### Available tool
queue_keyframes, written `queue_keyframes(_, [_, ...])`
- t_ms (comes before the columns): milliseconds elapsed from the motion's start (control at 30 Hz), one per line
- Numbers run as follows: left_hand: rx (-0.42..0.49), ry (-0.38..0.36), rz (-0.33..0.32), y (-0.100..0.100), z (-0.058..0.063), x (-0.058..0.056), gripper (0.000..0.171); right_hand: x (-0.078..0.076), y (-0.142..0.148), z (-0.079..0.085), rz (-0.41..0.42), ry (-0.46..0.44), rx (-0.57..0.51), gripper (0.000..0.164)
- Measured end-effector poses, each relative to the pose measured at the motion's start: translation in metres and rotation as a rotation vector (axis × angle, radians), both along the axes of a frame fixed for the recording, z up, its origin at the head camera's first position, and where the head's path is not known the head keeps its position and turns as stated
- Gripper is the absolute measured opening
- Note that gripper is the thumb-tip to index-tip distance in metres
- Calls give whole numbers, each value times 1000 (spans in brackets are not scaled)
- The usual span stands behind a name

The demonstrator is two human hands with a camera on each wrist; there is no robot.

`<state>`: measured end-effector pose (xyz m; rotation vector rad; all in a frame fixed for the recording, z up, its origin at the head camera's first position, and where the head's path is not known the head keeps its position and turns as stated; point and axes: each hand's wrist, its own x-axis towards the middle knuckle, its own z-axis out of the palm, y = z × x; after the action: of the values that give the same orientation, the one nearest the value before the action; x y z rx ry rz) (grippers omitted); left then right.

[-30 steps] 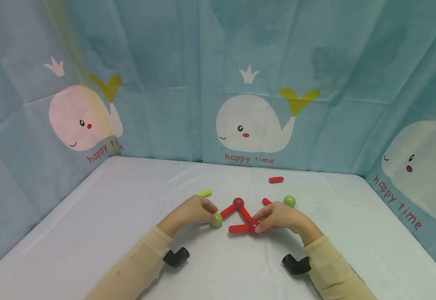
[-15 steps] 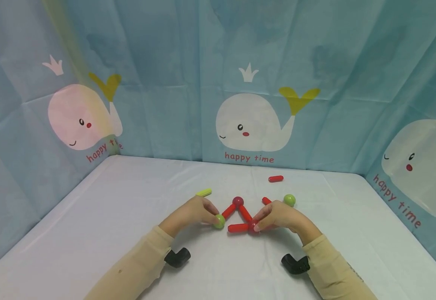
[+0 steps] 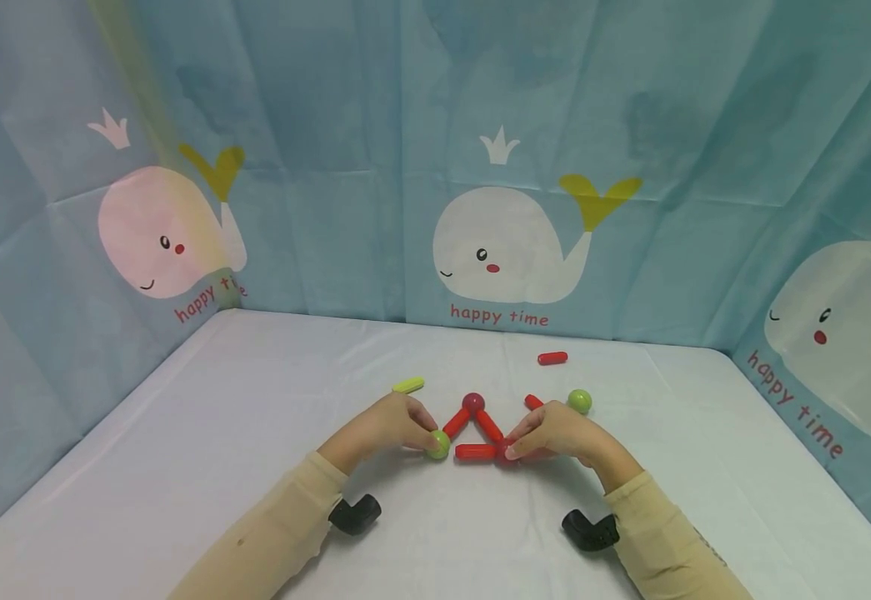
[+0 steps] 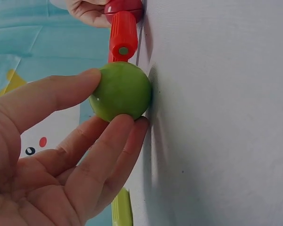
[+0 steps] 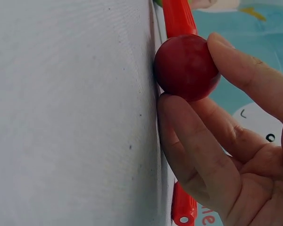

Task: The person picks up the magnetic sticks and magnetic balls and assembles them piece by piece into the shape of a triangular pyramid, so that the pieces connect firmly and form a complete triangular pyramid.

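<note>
Though in separate hands (image 3: 388, 423) (image 3: 572, 435), one green ball (image 4: 123, 92), one red ball (image 5: 186, 68).

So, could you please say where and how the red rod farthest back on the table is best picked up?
I would pinch the red rod at its middle, from above, across its near and far long sides: it lies flat, slim and roughly crosswise in the head view, so those sides look easiest to grip. The right hand looks nearer, but holds a red ball.
</note>
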<state>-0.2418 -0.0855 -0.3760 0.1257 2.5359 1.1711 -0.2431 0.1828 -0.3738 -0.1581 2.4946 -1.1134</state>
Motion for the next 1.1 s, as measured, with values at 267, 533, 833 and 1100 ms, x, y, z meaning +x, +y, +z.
queue_keyframes(267, [12, 10, 5, 1, 0, 2, 20, -1, 0, -1, 4, -7, -25, 22])
queue_keyframes(533, [6, 15, 8, 3, 1, 4, 18, 0, -1, -1, 0, -4, -21, 22])
queue_keyframes(833, [31, 1, 8, 4, -2, 1, 17, -2, -1, -1, 21, -4, -37, 22])
queue_keyframes(1100, [35, 0, 17, 1, -3, 0, 21, -1, -1, -2, -2, -12, -44, 24])
